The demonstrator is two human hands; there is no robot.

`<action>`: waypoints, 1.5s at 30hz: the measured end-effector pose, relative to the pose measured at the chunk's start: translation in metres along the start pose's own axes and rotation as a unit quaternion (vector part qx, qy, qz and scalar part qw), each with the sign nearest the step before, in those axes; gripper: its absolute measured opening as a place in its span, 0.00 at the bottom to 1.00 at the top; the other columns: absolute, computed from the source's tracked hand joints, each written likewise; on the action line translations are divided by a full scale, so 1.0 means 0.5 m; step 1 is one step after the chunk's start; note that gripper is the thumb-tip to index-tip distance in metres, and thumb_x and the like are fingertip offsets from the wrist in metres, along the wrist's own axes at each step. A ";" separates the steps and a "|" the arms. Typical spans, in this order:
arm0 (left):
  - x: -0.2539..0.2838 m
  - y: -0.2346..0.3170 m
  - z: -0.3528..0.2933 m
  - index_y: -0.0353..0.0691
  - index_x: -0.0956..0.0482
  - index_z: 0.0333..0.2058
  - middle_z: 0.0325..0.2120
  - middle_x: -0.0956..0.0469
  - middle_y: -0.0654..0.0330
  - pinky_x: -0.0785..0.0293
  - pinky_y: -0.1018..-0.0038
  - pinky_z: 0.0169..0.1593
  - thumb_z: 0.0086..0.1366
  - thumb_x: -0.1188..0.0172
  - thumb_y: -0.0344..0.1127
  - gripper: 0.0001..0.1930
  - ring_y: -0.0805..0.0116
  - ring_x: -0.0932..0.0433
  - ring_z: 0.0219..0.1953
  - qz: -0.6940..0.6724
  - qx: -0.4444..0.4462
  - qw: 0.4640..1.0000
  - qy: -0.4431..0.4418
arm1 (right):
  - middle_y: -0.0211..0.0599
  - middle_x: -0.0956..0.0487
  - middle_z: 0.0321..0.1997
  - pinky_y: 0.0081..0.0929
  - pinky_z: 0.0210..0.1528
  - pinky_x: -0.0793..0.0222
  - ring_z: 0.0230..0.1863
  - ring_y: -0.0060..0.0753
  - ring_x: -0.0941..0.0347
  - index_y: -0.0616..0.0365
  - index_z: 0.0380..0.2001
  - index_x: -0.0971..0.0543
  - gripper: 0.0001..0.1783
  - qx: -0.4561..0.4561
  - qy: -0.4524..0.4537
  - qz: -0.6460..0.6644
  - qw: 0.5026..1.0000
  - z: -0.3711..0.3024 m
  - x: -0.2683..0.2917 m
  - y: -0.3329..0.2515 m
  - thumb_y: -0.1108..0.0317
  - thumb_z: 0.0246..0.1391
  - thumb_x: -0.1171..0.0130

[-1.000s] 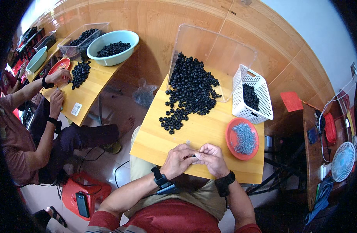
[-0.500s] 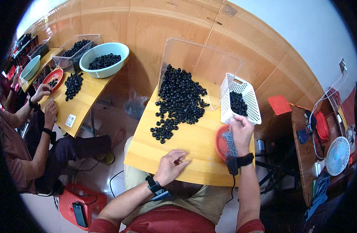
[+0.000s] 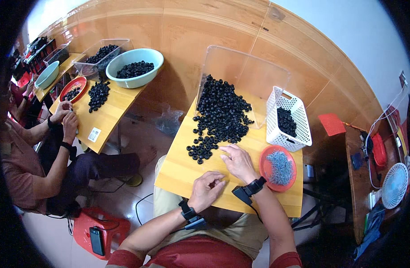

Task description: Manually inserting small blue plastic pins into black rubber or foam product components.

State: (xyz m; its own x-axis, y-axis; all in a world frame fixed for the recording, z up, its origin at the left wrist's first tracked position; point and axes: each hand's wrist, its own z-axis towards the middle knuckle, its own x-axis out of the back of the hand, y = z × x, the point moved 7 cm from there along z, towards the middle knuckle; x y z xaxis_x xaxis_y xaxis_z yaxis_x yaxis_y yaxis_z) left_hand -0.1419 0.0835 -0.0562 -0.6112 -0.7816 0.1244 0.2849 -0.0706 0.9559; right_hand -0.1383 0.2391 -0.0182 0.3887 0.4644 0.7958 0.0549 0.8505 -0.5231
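My left hand (image 3: 206,192) rests at the front edge of the yellow table (image 3: 182,178), its fingers curled toward the thumb; anything in them is too small or hidden to tell. Further right and ahead, my right hand (image 3: 239,164) stretches its fingers over the tabletop with nothing seen in them. Its fingertips are close to the loose small black rings (image 3: 200,149) at the near end of a large heap of black rings (image 3: 222,109). Beside my right wrist sits a round red dish (image 3: 263,166) holding many small silvery metal pieces (image 3: 280,167).
A clear plastic bin (image 3: 254,67) lies behind the heap. On its right stands a white perforated basket (image 3: 298,134) with black rings inside. At left, another person (image 3: 39,174) works at a table with a pale green basin (image 3: 158,67). A fan (image 3: 394,185) is far right.
My right hand has left the basket and moved left and nearer, over the tabletop by the loose rings. The left hand stays near the front edge. The view has shifted slightly.
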 end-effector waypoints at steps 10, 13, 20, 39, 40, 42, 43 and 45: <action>0.009 0.005 -0.001 0.34 0.18 0.38 0.33 0.20 0.56 0.25 0.77 0.34 0.60 0.35 0.29 0.09 0.72 0.23 0.28 0.004 -0.012 1.000 0.019 | 0.39 0.25 0.48 0.44 0.47 0.27 0.45 0.51 0.24 0.48 0.48 0.22 0.16 -0.033 -0.074 -0.092 0.992 0.015 -0.038 0.001 0.62 0.57 0.42; 0.007 -0.003 0.000 0.34 0.18 0.38 0.32 0.20 0.56 0.25 0.77 0.33 0.60 0.35 0.29 0.09 0.72 0.23 0.28 -0.003 -0.016 1.000 0.021 | 0.38 0.25 0.49 0.45 0.46 0.27 0.45 0.51 0.24 0.50 0.45 0.22 0.14 -0.055 -0.083 -0.072 0.992 0.014 -0.039 0.005 0.60 0.57 0.42; 0.006 -0.013 -0.001 0.33 0.18 0.39 0.32 0.20 0.57 0.25 0.78 0.34 0.59 0.34 0.27 0.09 0.74 0.23 0.28 -0.036 0.005 0.999 0.031 | 0.41 0.23 0.46 0.44 0.45 0.28 0.43 0.49 0.24 0.54 0.42 0.21 0.15 -0.064 -0.081 -0.079 0.992 0.006 -0.039 0.014 0.60 0.54 0.40; -0.020 -0.055 0.004 0.31 0.21 0.45 0.33 0.18 0.63 0.24 0.81 0.40 0.64 0.36 0.30 0.13 0.80 0.23 0.34 -0.174 0.109 0.977 -0.059 | 0.40 0.21 0.35 0.31 0.38 0.25 0.33 0.40 0.20 0.60 0.33 0.24 0.11 0.021 -0.001 0.118 0.993 -0.156 0.038 -0.074 0.77 0.45 0.35; -0.015 -0.056 0.000 0.32 0.20 0.44 0.33 0.18 0.63 0.25 0.81 0.39 0.64 0.36 0.30 0.12 0.80 0.23 0.34 -0.145 0.110 0.982 -0.053 | 0.40 0.21 0.35 0.31 0.38 0.25 0.33 0.40 0.20 0.60 0.33 0.24 0.11 0.020 -0.003 0.118 0.993 -0.161 0.053 -0.079 0.77 0.45 0.35; -0.008 -0.055 -0.004 0.33 0.18 0.43 0.33 0.18 0.64 0.25 0.81 0.38 0.64 0.36 0.30 0.11 0.80 0.23 0.33 -0.114 0.114 0.986 -0.044 | 0.41 0.20 0.37 0.32 0.36 0.25 0.33 0.38 0.20 0.61 0.34 0.23 0.10 -0.030 0.010 0.066 0.997 -0.168 0.105 -0.053 0.75 0.46 0.35; -0.008 -0.042 -0.003 0.34 0.18 0.42 0.34 0.18 0.62 0.26 0.81 0.38 0.63 0.36 0.29 0.10 0.78 0.23 0.33 -0.099 0.099 0.989 -0.045 | 0.42 0.20 0.36 0.36 0.37 0.25 0.35 0.43 0.20 0.59 0.33 0.23 0.09 -0.064 0.006 0.005 0.998 -0.174 0.130 -0.024 0.72 0.48 0.37; -0.008 -0.034 -0.001 0.34 0.17 0.41 0.34 0.18 0.61 0.26 0.80 0.38 0.63 0.36 0.29 0.09 0.77 0.22 0.33 -0.085 0.084 0.992 -0.046 | 0.43 0.20 0.35 0.40 0.38 0.25 0.37 0.48 0.21 0.58 0.33 0.23 0.08 -0.097 0.002 -0.058 0.994 -0.174 0.179 0.018 0.70 0.49 0.38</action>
State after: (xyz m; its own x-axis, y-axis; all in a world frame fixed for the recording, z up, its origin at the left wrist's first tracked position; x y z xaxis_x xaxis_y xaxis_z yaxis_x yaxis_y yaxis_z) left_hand -0.1440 0.0876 -0.0732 -0.7075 -0.7063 -0.0258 0.0501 -0.0865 0.9950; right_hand -0.0228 0.2669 0.0216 0.3730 0.3641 0.8534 0.2760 0.8346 -0.4767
